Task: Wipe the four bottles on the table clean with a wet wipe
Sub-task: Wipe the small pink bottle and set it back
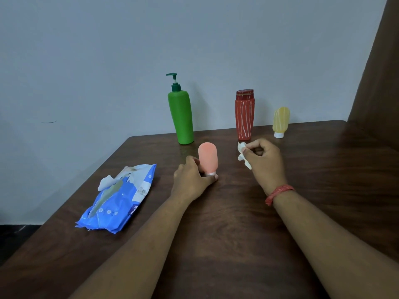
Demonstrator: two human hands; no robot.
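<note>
From the head camera I look down over a dark wooden table (237, 223) pushed against a pale wall. My left hand (192, 180) sits near the middle of the tabletop with its fingers and thumb curled round the bottom end of the peach bottle (208, 157), pinching it at its white cap, on which it stands upside down and upright on the wood. My right hand (264, 161) hovers just to the right of that bottle, apart from it, fingers curled in and gripping a crumpled white wet wipe (243, 155) that pokes out past the thumb side. Behind my hands, near the table's far edge, stand the other three bottles in a loose row: the green pump bottle (183, 117) on the left, leaning slightly, the red striped bottle (245, 115) just beyond my right hand, and the small yellow bottle (280, 120) further right, resting on its white cap. To my left lies the blue wipes pack (121, 197), flat on the table, with a wipe sticking up from its opened flap. A red thread band (278, 193) circles my right wrist.
</note>
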